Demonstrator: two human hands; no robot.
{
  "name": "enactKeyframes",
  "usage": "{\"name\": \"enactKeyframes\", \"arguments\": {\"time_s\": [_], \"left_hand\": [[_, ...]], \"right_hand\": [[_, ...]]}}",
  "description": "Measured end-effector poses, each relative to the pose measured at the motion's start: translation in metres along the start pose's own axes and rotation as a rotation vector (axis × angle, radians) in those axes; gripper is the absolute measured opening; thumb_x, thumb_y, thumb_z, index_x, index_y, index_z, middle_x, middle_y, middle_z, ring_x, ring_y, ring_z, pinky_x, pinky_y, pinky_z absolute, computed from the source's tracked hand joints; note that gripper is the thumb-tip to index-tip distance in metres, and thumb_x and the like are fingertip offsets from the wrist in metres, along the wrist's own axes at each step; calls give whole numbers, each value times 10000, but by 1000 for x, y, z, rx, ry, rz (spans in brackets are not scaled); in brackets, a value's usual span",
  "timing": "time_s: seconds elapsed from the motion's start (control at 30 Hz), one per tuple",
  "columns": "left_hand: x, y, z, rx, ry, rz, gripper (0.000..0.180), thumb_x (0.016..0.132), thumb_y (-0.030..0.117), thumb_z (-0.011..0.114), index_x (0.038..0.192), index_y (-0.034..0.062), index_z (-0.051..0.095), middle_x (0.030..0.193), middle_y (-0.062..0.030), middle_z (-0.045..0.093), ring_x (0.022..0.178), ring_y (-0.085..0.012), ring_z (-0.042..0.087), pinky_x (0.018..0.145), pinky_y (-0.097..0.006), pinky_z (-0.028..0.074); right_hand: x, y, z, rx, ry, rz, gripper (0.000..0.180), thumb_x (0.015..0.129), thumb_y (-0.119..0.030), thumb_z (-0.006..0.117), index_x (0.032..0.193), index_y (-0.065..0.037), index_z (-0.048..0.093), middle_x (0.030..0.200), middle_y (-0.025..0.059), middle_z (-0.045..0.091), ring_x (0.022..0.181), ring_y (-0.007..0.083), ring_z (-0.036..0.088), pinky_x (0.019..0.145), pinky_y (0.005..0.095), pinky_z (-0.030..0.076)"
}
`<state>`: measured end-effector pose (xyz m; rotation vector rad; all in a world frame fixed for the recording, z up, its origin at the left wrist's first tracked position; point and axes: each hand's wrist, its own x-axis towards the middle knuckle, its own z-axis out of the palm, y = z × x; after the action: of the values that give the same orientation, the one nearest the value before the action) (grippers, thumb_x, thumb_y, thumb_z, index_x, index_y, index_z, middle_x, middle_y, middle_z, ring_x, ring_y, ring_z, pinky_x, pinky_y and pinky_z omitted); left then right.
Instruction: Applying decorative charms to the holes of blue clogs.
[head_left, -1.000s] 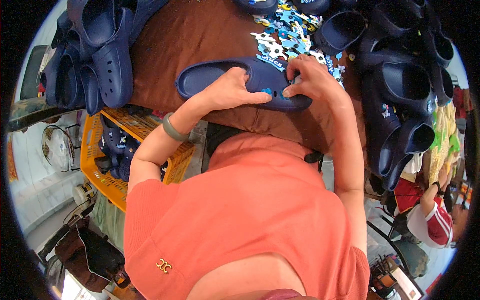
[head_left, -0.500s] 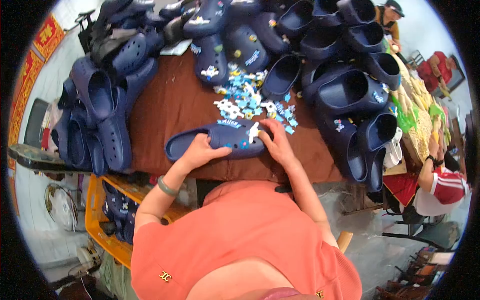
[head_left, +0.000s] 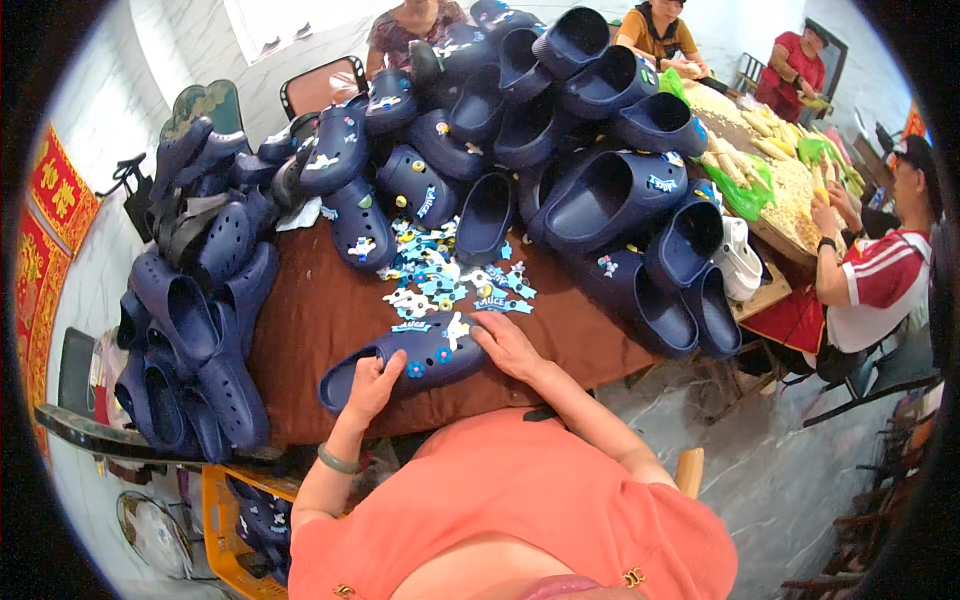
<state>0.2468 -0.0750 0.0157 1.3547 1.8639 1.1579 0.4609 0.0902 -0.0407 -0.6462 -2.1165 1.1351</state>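
Two red paper banners with gold characters [head_left: 45, 235] hang at your far left. Next to them, at the left end of the table covered in brown cloth [head_left: 300, 335], a heap of dark blue foam clogs with round holes [head_left: 195, 310] is stacked high. Below that end of the table sits an orange-yellow plastic crate [head_left: 228, 550] with more dark blue clogs inside. Your left hand [head_left: 374, 388], with a grey-green bangle [head_left: 337, 460] at the wrist, is closed around the side of a single dark blue foam clog [head_left: 428, 345] near its foot opening, thumb on top. This clog is at the near edge of the table, directly in front of you, heel to the left and toe to the right; its upper carries a light blue banner-shaped charm [head_left: 410, 327], two blue flower charms [head_left: 443, 355] and a white figure charm [head_left: 457, 328]. Just beyond it lies a loose scatter of blue, white and yellow charms [head_left: 425, 270]. Your right hand [head_left: 512, 348] touches the toe end; whether its fingers grip or merely rest cannot be told. Farther right rises a larger pile of dark blue foam clogs [head_left: 610, 200], then a white clog [head_left: 738, 262], and a seated person in a red and white shirt [head_left: 895, 270].
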Motion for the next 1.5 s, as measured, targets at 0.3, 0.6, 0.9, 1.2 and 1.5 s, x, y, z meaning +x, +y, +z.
{"name": "enactKeyframes", "arguments": {"time_s": [0.3, 0.6, 0.9, 1.2, 1.5], "left_hand": [[-7, 10, 7, 13, 168, 138, 460, 886, 310, 624, 619, -48, 510, 586, -238, 383, 466, -217, 309, 456, -395, 289], [-11, 4, -51, 325, -48, 167, 395, 866, 348, 636, 820, -41, 583, 697, -205, 547, 638, -347, 513, 627, -428, 422], [84, -41, -179, 631, 11, -25, 385, 682, 151, 751, 1029, 22, 644, 1034, -132, 631, 1005, -243, 602, 886, -345, 470], [177, -50, -148, 678, 314, -465, 1381, 567, 748, 701, 1482, 37, -51, 1475, -379, 45, 1328, -556, 215, 1074, -539, 291], [149, -95, -139, 757, 491, -274, 1309, 566, 521, 833, 1496, 281, -57, 1496, -338, -55, 1281, -618, 218, 962, -694, 301]], "right_hand": [[0, -2, -3, -50, -21, -25, 391, 929, -237, 522, 1215, 29, 529, 1219, 202, 545, 1152, 333, 518, 979, 360, 394], [-7, 7, 0, 136, -83, 91, 332, 942, -176, 529, 1216, 11, 542, 1142, 120, 591, 999, 193, 592, 874, 312, 455], [-5, 0, 6, 46, -95, 50, 271, 888, -122, 622, 1130, -2, 601, 1041, 87, 626, 914, 172, 598, 818, 291, 473], [-6, 2, 5, 43, -61, 28, 222, 875, -88, 631, 1067, 23, 623, 1010, 102, 647, 945, 184, 610, 838, 295, 472], [-11, -3, 4, -20, -123, -43, 203, 869, -104, 635, 1037, 10, 630, 999, 121, 643, 913, 218, 619, 818, 312, 481]]}}
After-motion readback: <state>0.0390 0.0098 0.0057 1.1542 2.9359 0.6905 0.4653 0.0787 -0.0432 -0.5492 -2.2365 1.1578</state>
